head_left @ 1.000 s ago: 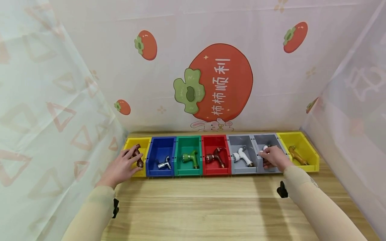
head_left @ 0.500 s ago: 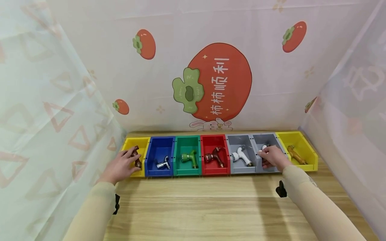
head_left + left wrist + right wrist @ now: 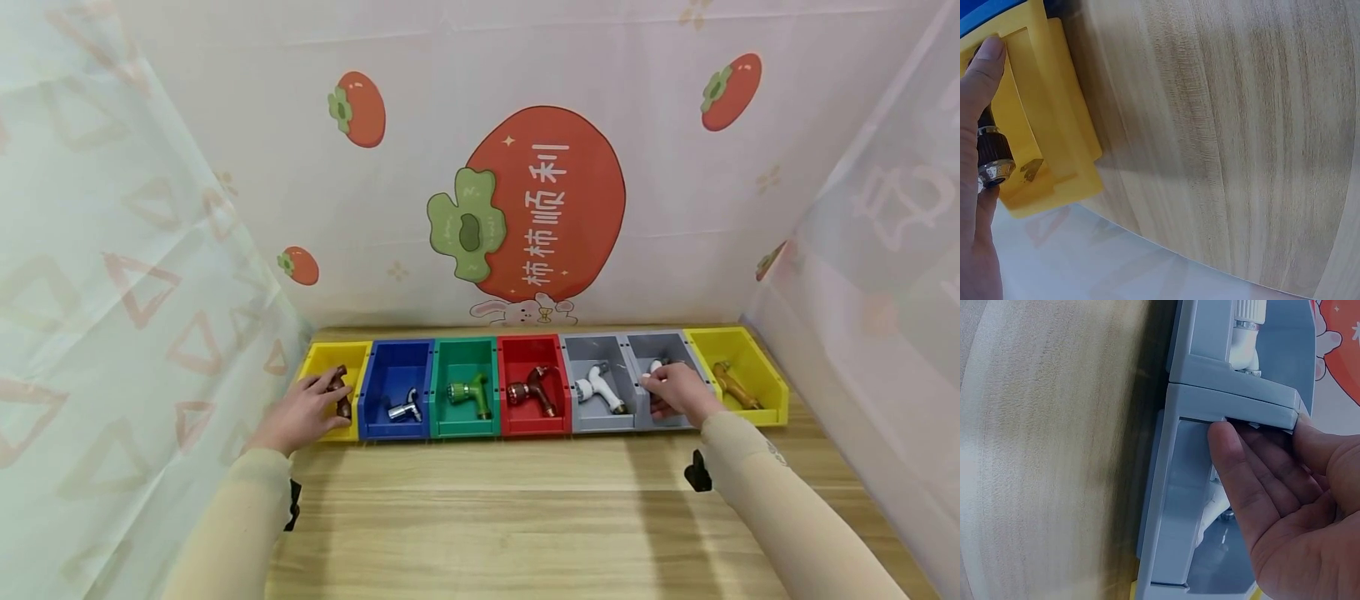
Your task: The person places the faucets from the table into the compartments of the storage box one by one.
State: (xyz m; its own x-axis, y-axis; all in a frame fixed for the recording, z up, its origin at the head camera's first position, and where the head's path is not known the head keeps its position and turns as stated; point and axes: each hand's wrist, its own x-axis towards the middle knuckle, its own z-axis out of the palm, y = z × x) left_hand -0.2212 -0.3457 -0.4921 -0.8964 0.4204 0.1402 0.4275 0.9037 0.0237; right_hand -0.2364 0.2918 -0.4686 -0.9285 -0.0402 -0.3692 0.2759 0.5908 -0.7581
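My left hand (image 3: 300, 414) reaches into the left yellow bin (image 3: 321, 353) and grips a brown faucet (image 3: 343, 403) between thumb and fingers. In the left wrist view the thumb (image 3: 986, 62) lies along one side of that faucet, whose dark ribbed collar and chrome end (image 3: 995, 156) show below it. My right hand (image 3: 681, 393) is in the right grey bin (image 3: 658, 343), fingers curled at a white faucet (image 3: 657, 365). The right wrist view shows part of this faucet's body (image 3: 1212, 512) below the fingers; the hand hides the rest, including the contact. The thumb is beside the divider.
Between the hands stand a blue bin with a chrome faucet (image 3: 405, 407), a green bin with a green faucet (image 3: 471, 393), a red bin with a dark red faucet (image 3: 534, 390) and a grey bin with a white faucet. A right yellow bin holds a bronze faucet (image 3: 735, 385).
The head view has drifted slightly, so the bins sit a little further left. Both hands stay at the same bins with hardly any visible movement.
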